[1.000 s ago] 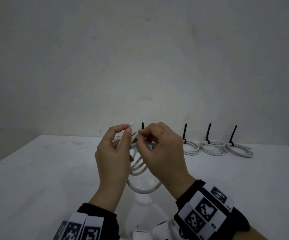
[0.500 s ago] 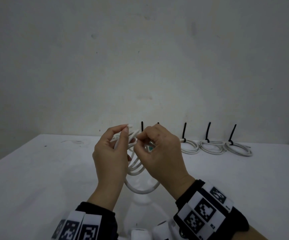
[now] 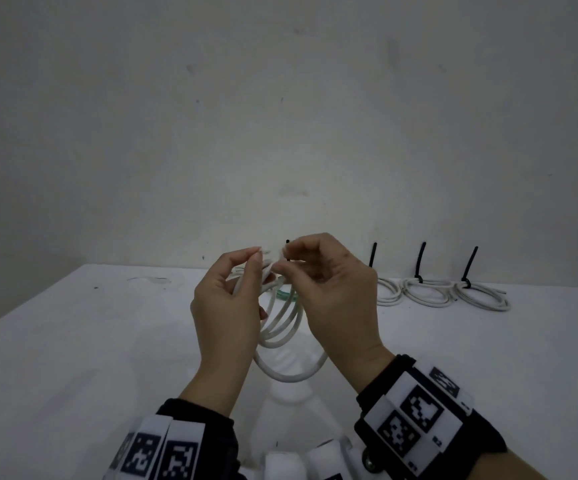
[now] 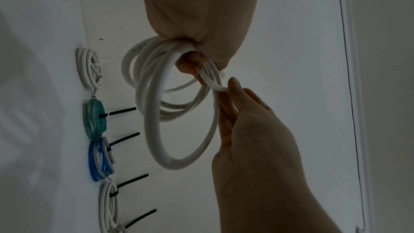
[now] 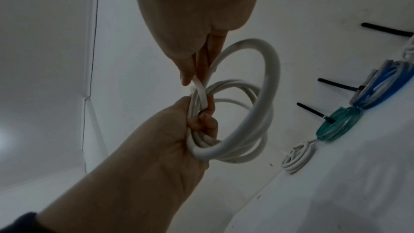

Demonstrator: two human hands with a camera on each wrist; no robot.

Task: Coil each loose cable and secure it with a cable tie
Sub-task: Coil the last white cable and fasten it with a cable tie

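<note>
Behind our hands rises a plain grey wall (image 3: 280, 116), and below it spreads the white table (image 3: 73, 358) at which we work. Going from left to right, our left hand (image 3: 227, 306) comes first, raised above the table, fingers curled round the gathered loops of the white cable (image 3: 282, 336); from the right wrist view we see these loops bunched in its palm, several turns hanging down in a ring clear of the surface. Just beside it, our right hand (image 3: 336, 306) meets the left at the top of the coil, thumb and forefinger pinching one strand of the same cable near its end, so both hands grasp it and neither is relaxed. Between our hands, further back on the table, lies a green coil (image 4: 95, 118) with a black cable tie (image 4: 118, 112) standing out from it; in the left wrist view a small white coil (image 4: 89, 67) lies on one side of it and a blue coil (image 4: 98, 160) touches it on the other, also tied in black. To the right along the foot of the wall we see three more white coils (image 3: 429, 292) in a row, each touching its neighbour, each bound by a black tie with its tail pointing up. Patterned wrist bands (image 3: 415, 410) sit on both our wrists at the bottom of the head view.
</note>
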